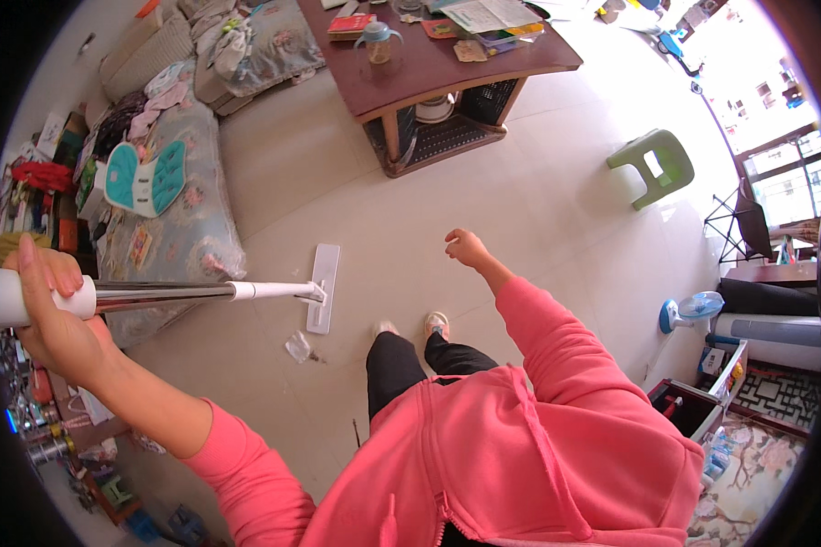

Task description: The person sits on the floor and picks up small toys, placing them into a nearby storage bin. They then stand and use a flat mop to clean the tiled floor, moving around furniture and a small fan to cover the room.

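My left hand [61, 308] grips the white handle [7, 297] of a flat mop, out at the left edge of the view. From it a shiny metal pole [164, 294] runs to the flat white mop head [323, 290], which rests on the tiled floor. Close to the mop head lies a crumpled piece of clear plastic [299, 347] beside a small heap of dark debris [317, 357]. Nothing is in my right hand [466, 247], held out over the floor with its fingers loosely bent and apart.
A dark red table [410, 75] carrying a baby bottle [378, 44] and papers stands ahead. The sofa [178, 225] with a teal seat pad [147, 179] borders the left. To the right are a green plastic stool [657, 164], a small fan [691, 309] and an open drawer [691, 408].
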A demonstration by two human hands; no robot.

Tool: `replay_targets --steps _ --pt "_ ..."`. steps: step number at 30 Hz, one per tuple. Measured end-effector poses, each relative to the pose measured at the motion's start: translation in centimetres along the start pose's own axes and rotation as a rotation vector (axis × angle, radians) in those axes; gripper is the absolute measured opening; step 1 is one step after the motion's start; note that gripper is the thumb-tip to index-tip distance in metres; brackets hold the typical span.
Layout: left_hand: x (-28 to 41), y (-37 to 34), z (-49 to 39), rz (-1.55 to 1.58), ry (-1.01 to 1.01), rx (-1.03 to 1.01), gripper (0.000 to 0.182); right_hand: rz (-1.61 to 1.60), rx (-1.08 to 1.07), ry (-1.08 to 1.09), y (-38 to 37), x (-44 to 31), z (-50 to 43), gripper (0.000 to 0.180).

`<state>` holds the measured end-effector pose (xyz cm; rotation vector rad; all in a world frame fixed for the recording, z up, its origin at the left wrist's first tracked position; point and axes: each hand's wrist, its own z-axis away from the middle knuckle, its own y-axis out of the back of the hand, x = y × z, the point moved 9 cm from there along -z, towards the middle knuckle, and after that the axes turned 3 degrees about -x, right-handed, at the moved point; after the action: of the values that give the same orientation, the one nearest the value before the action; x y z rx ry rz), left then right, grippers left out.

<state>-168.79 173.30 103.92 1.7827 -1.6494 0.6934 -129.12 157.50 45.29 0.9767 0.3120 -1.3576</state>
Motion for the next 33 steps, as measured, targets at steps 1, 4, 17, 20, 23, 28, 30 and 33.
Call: replay_targets --steps 1,4,17,20,23,28,30,33 --pt "-0.7 -1.5 -0.7 -0.011 -0.009 -0.013 0.029 -0.068 -0.007 -0.035 1.2 -0.7 -0.4 0.03" --pt "-2.6 -5.7 -2.9 -0.033 -0.034 -0.048 0.026 -0.247 -0.023 -0.11 4.3 -2.5 -2.8 0.03" --pt "-13.4 -20.4 -10.8 -0.024 0.121 -0.145 0.019 -0.629 0.056 -0.134 23.0 -6.4 -18.4 0.035" --pt "-13.4 -22.0 -10.1 -0.116 0.123 -0.104 0.02 -0.837 0.074 -0.058 26.8 -7.7 -23.7 0.047" --pt "-11.9 -22.8 -8.2 -0.134 0.148 -0.071 0.025 -1.017 0.157 -0.064 29.9 -8.3 -29.1 0.056" --pt "-7.2 -23.2 -2.7 -0.204 0.111 0.039 0.024 -1.658 0.054 0.122 30.1 -8.9 -36.6 0.04" --pt "-6.1 -23.2 -0.8 -0.243 0.124 0.043 0.024 -1.713 0.029 0.082 29.0 -9.4 -36.5 0.032" --pt "-4.3 -24.9 1.9 -0.287 0.147 0.033 0.025 -1.746 -0.063 0.085 29.7 -9.8 -36.0 0.029"
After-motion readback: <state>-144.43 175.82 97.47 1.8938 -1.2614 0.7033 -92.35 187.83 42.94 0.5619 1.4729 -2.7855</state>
